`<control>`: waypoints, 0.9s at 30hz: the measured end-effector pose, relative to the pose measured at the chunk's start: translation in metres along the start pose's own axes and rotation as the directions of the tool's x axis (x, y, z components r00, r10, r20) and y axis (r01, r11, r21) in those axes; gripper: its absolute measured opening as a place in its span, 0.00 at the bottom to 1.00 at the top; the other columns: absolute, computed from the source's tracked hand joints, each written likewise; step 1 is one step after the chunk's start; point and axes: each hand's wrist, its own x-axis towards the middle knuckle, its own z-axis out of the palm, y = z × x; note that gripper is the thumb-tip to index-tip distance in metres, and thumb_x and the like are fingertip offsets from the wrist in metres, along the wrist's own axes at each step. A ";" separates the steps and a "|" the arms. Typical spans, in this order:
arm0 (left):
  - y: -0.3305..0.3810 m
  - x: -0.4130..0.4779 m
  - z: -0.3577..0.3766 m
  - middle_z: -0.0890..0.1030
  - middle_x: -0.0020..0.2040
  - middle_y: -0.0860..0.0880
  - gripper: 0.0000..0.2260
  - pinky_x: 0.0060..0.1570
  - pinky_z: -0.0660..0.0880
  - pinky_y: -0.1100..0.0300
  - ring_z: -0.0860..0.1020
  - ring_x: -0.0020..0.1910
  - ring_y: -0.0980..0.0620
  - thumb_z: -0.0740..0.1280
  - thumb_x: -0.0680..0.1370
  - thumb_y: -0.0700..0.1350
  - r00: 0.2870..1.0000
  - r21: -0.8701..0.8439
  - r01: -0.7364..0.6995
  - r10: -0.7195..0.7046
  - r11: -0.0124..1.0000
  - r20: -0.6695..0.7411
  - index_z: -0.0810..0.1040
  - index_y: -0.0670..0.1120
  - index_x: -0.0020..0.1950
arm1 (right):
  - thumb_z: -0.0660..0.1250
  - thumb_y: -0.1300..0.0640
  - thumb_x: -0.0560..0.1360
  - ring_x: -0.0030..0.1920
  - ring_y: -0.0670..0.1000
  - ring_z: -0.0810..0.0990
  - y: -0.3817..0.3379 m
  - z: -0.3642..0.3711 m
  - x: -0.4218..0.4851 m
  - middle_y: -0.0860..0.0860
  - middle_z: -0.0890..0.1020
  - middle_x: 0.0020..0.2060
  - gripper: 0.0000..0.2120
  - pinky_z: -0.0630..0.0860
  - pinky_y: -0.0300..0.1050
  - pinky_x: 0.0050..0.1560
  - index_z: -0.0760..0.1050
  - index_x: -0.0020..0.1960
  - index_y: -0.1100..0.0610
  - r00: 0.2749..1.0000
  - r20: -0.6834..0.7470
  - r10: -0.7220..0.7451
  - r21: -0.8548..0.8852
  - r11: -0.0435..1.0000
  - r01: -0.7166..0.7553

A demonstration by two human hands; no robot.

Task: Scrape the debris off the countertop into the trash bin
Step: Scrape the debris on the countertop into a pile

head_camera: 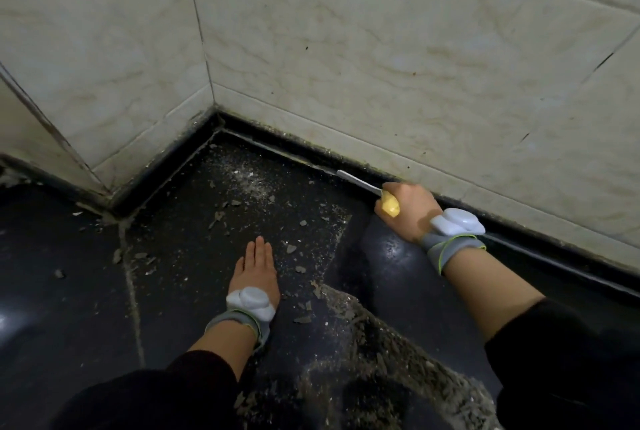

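one head-worn view only — it looks forward and steeply down from close above a dark countertop [398,256], facing the corner where two tiled walls [381,66] meet. both forearms reach in from the bottom edge — wide-angle bend shows at the frame's edges.

- Your worktop [408,256] is showing dark, glossy stone, dulled where gritty grey debris [242,180] is lying.
- You're holding a scraper [367,187] with a smooth metal blade and yellow plastic handle.
- The wall tiles [381,59] are looking pale, veined and stained.
- You're wearing grey cloth wristbands [450,246].
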 end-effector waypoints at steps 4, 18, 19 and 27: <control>-0.001 -0.001 0.000 0.37 0.78 0.42 0.25 0.76 0.48 0.53 0.41 0.78 0.44 0.44 0.84 0.44 1.000 -0.003 -0.006 0.006 1.000 -0.013 0.36 0.38 0.77 | 0.65 0.51 0.74 0.52 0.62 0.78 -0.008 0.006 0.000 0.58 0.79 0.50 0.10 0.70 0.48 0.47 0.74 0.50 0.57 0.995 0.045 -0.089 -0.047 0.995 0.091; -0.002 0.001 0.005 0.37 0.78 0.42 0.27 0.76 0.48 0.52 0.41 0.78 0.44 0.46 0.84 0.44 1.000 -0.009 -0.020 0.020 1.000 -0.023 0.36 0.38 0.77 | 0.66 0.53 0.73 0.50 0.61 0.78 -0.038 0.012 0.017 0.57 0.80 0.48 0.10 0.69 0.46 0.44 0.75 0.51 0.57 0.980 0.071 -0.185 -0.066 0.980 0.189; -0.003 0.001 0.004 0.37 0.78 0.42 0.27 0.76 0.48 0.52 0.41 0.78 0.44 0.46 0.84 0.44 1.000 -0.012 -0.021 0.021 1.000 -0.023 0.36 0.38 0.77 | 0.65 0.52 0.73 0.48 0.61 0.79 -0.039 0.006 0.015 0.55 0.80 0.46 0.07 0.69 0.46 0.42 0.75 0.48 0.55 0.976 0.079 -0.202 -0.049 0.977 0.206; -0.003 0.001 0.006 0.36 0.78 0.41 0.27 0.76 0.48 0.52 0.40 0.78 0.43 0.46 0.83 0.43 0.999 -0.022 -0.026 0.025 0.999 -0.030 0.36 0.38 0.77 | 0.64 0.49 0.74 0.46 0.64 0.79 -0.046 0.002 0.035 0.59 0.82 0.45 0.12 0.72 0.48 0.41 0.76 0.48 0.58 0.998 -0.020 -0.064 -0.039 0.997 0.064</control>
